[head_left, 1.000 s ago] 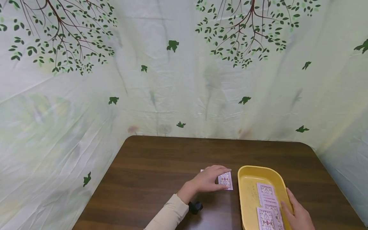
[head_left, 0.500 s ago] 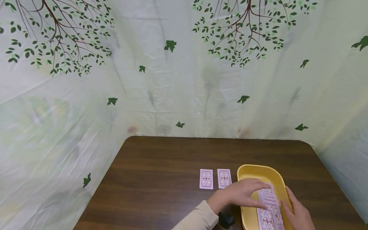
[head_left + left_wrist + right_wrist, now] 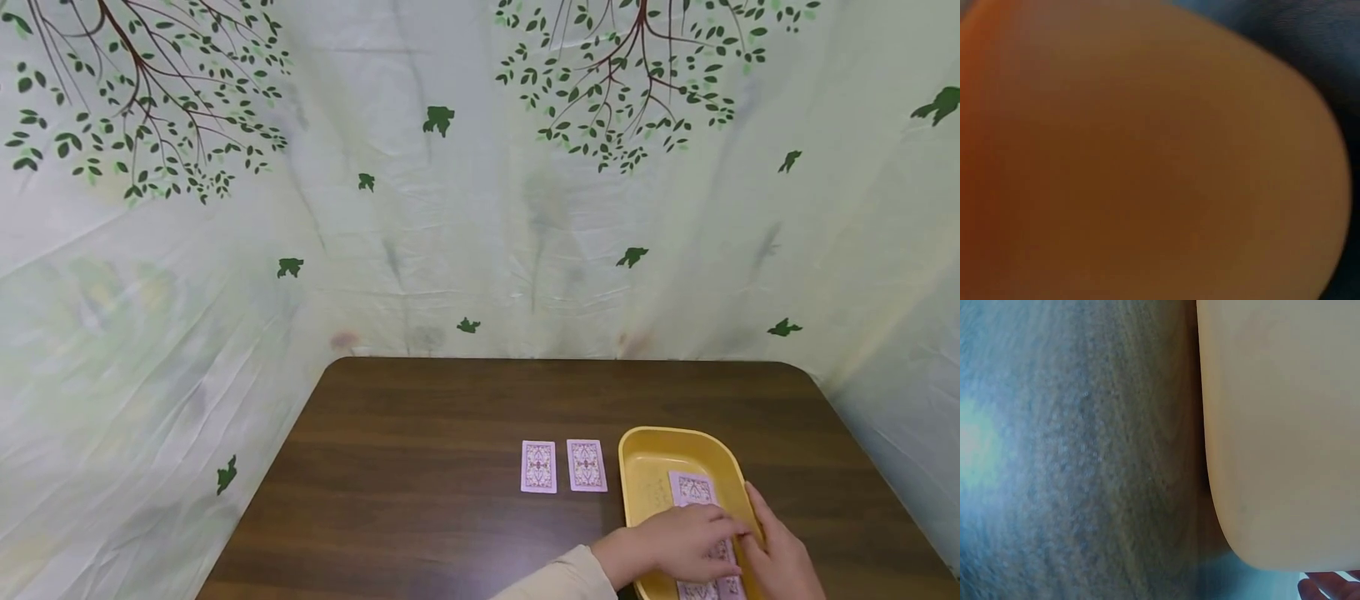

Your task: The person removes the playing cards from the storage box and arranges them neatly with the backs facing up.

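Note:
My left hand (image 3: 686,542) reaches into the yellow tray (image 3: 671,440), its fingers stretched over patterned playing cards (image 3: 693,487) that lie overlapping inside. The hand covers much of the lower cards. At the tray's right side, my right hand (image 3: 783,554) grips the rim, thumb toward the inside and fingers along the outer wall. The left fingertips come right up to the right thumb. Left of the tray, two playing cards lie on the table side by side with their backs up: a left card (image 3: 538,467) and a right card (image 3: 587,465).
The brown wooden table (image 3: 405,467) runs back to a pale cloth wall (image 3: 495,250) printed with branches and leaves. Blurred orange-brown fills most of the left wrist view. In the right wrist view, fingers (image 3: 1329,587) show at the lower right corner.
My left hand has moved right from the right-hand table card into the tray, over the cards there. Both table cards now show fully. My right hand has stayed at the tray's rim.

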Action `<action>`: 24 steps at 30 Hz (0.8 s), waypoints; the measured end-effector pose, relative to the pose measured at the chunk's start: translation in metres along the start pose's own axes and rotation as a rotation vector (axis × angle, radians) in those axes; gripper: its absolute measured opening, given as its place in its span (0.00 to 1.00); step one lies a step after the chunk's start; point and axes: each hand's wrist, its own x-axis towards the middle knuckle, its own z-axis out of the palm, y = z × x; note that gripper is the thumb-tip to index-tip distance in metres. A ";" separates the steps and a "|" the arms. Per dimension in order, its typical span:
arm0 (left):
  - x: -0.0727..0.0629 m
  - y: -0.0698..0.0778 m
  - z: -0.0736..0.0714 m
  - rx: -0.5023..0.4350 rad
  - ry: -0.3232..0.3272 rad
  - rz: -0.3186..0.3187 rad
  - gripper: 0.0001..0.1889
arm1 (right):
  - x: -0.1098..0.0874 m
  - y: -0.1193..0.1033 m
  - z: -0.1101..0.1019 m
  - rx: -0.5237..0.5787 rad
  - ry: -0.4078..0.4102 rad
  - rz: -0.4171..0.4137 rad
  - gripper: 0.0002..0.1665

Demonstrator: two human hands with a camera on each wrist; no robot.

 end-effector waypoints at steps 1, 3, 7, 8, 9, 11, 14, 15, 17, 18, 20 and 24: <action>0.000 0.001 0.003 0.030 0.005 -0.027 0.29 | 0.000 0.000 0.001 0.000 0.012 -0.006 0.33; 0.000 0.004 0.008 0.090 0.010 -0.079 0.32 | -0.001 0.001 0.002 0.000 0.026 -0.010 0.32; -0.001 0.007 0.018 0.178 -0.020 -0.195 0.39 | -0.001 0.001 0.003 0.000 0.043 -0.015 0.31; -0.001 0.008 0.020 0.199 -0.034 -0.218 0.40 | 0.000 0.001 0.003 0.001 0.045 -0.013 0.31; -0.001 0.008 0.022 0.213 -0.052 -0.240 0.41 | 0.000 0.001 0.002 0.003 0.037 -0.006 0.32; 0.000 0.009 0.025 0.234 -0.082 -0.264 0.42 | 0.000 0.000 0.002 0.007 0.026 0.007 0.32; 0.001 0.010 0.028 0.251 -0.108 -0.272 0.41 | 0.001 -0.001 0.001 0.013 0.012 0.023 0.32; 0.001 0.010 0.028 0.256 -0.112 -0.273 0.40 | 0.001 -0.002 0.001 0.018 0.005 0.027 0.32; 0.001 0.011 0.030 0.264 -0.109 -0.275 0.40 | 0.001 -0.003 0.001 0.018 0.011 0.023 0.32; 0.001 0.011 0.030 0.271 -0.100 -0.278 0.41 | 0.001 -0.003 0.001 0.016 0.013 0.020 0.32; 0.000 0.012 0.030 0.286 -0.081 -0.284 0.42 | 0.001 -0.002 0.001 0.014 0.022 0.012 0.32; 0.000 0.014 0.030 0.294 -0.053 -0.285 0.45 | 0.001 -0.002 0.002 0.012 0.028 0.006 0.32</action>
